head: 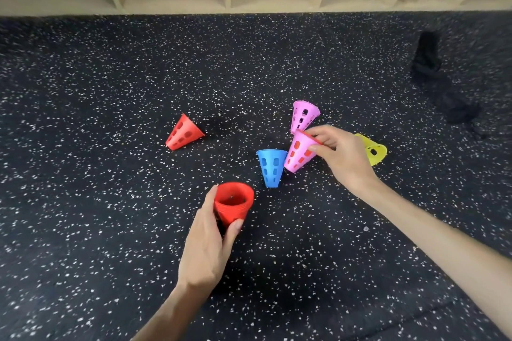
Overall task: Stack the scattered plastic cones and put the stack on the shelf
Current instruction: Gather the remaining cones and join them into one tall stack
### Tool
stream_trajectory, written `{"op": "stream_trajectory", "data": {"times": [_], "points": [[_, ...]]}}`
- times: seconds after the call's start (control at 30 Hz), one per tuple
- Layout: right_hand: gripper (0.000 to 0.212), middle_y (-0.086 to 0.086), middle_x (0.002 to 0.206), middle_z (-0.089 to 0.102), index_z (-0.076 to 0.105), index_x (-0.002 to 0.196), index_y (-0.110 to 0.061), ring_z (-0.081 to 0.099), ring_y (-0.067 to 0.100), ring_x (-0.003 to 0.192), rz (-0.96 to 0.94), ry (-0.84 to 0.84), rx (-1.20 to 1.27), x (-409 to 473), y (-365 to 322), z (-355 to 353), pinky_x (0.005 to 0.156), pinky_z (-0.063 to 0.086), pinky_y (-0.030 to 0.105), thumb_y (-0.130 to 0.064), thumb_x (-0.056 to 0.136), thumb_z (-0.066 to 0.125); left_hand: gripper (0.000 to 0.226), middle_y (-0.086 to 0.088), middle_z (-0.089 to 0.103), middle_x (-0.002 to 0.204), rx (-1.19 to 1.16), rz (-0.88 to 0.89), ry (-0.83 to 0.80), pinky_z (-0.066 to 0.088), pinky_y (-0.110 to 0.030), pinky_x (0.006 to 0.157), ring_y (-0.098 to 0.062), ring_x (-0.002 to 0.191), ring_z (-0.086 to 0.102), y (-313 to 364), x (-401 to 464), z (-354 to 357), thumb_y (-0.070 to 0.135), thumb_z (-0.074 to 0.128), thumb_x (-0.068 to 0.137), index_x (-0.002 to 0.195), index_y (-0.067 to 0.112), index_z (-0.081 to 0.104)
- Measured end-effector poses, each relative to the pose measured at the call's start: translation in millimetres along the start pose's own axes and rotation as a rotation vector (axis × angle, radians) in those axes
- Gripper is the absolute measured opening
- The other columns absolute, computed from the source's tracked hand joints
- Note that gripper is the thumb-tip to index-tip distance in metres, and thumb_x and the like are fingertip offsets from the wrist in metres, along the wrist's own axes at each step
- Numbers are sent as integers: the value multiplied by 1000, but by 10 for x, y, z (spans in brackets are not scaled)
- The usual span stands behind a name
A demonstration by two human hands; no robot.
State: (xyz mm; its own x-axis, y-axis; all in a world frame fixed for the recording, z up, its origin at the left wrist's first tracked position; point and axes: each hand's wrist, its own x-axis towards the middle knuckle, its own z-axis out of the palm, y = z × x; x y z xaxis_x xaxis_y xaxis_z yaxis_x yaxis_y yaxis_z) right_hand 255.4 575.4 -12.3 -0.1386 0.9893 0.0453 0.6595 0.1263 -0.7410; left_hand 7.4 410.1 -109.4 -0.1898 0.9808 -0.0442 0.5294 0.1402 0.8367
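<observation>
The left hand (206, 241) is low in the middle, its fingers wrapped around a red stack (233, 203) with the wide end up. The right hand (342, 156) pinches the rim of a pink cone (299, 153), which has red inside it and leans beside a blue cone (271, 167). Another pink cone (304, 115) sits just above. A yellow cone (374, 151) peeks out behind the right hand. A red cone (183, 132) lies alone, left of the middle. The shelf (227, 5) runs along the top.
</observation>
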Motion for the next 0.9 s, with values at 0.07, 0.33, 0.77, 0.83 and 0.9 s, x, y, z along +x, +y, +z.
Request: {"op": "stream_trajectory", "data": {"times": [0.07, 0.33, 0.77, 0.83, 0.9], "points": [[29, -9, 97, 74, 73, 116, -24, 65, -4, 89, -35, 91, 72, -29, -188, -14, 81, 47, 7, -9, 91, 71, 79, 7, 50, 148, -4, 1, -2, 44, -40, 111, -13, 129, 54, 13, -4, 0, 66, 45, 89, 157, 44, 12], [34, -16, 100, 72, 74, 117, -22, 64, -6, 93, -195, -87, 138, -455, -734, 440, 83, 44, 5, -7, 87, 76, 80, 17, 37, 150, 21, 43, 17, 34, -23, 109, 4, 132, 40, 95, -11, -52, 60, 47, 96, 156, 42, -2], [36, -15, 116, 67, 61, 124, -45, 60, 1, 109, -275, -517, -197, -569, -594, 774, 100, 48, 35, -34, 91, 70, 83, 1, 54, 136, 80, 0, -12, 40, -21, 98, -6, 115, 49, 25, -1, -34, 68, 37, 96, 164, 32, 4], [35, -16, 117, 67, 62, 123, -42, 60, -3, 110, -267, -513, -179, -563, -590, 766, 101, 49, 34, -27, 92, 71, 78, 3, 55, 133, 87, 2, -9, 41, -25, 101, -6, 115, 50, 17, 3, -37, 69, 32, 97, 163, 35, 9], [35, -18, 117, 69, 64, 123, -40, 61, -5, 110, -249, -490, -164, -568, -573, 753, 101, 50, 34, -25, 92, 72, 68, 9, 53, 135, 47, 11, 19, 41, -30, 108, -2, 120, 47, 12, 7, -36, 65, 29, 100, 160, 36, 20]]}}
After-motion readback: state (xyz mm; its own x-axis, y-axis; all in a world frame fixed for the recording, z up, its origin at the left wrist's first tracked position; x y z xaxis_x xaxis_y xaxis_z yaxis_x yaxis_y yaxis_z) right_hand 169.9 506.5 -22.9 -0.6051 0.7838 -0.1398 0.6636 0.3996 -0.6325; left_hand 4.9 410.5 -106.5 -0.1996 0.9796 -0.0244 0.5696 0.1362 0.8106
